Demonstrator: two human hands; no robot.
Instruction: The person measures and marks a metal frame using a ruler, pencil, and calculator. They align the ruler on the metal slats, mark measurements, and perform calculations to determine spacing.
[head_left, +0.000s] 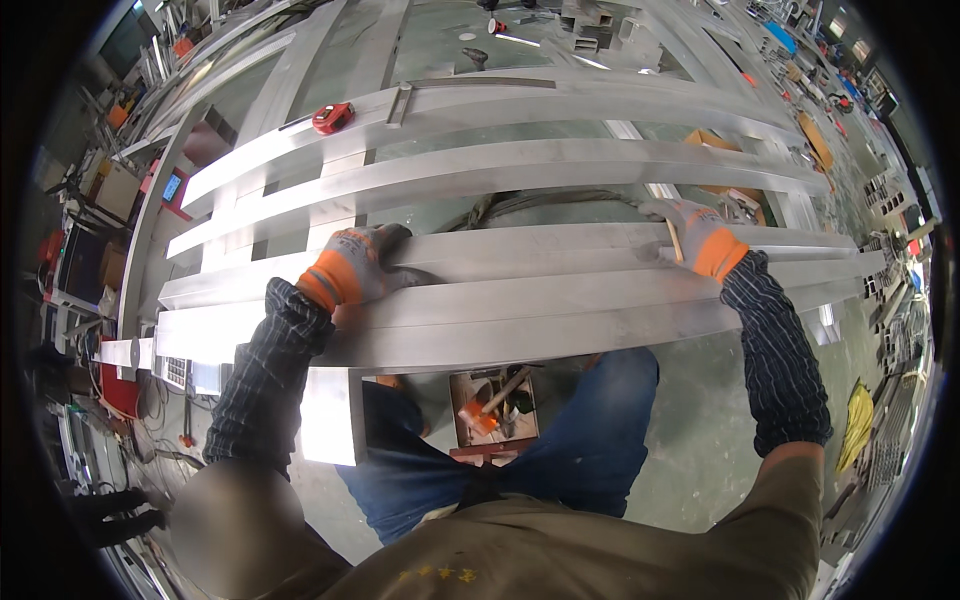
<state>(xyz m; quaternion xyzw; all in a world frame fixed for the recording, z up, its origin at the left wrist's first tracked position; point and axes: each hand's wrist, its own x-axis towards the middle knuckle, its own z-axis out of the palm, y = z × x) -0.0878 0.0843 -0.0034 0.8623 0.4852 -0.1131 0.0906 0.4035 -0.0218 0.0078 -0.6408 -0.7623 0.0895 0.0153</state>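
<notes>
Several long silver metal bars with flat faces lie crosswise in front of me. My left hand (355, 268), in a grey and orange glove, is closed over the left part of a metal bar (540, 250), its thumb on the near side. On the right part of that bar my right hand (700, 238), gloved alike, curls its fingers over the far edge. A thin tan stick like a pencil (675, 240) is tucked between its fingers. Nearer to me, against that bar, lies another metal bar (560, 298).
Farther off, a red tape measure (333, 118) and a small metal angle piece (400, 104) rest on another bar. A tool box (497, 412) with a hammer stands on the floor between my legs. Cardboard (712, 140) shows beneath the bars; profile stacks (890, 195) line the right side.
</notes>
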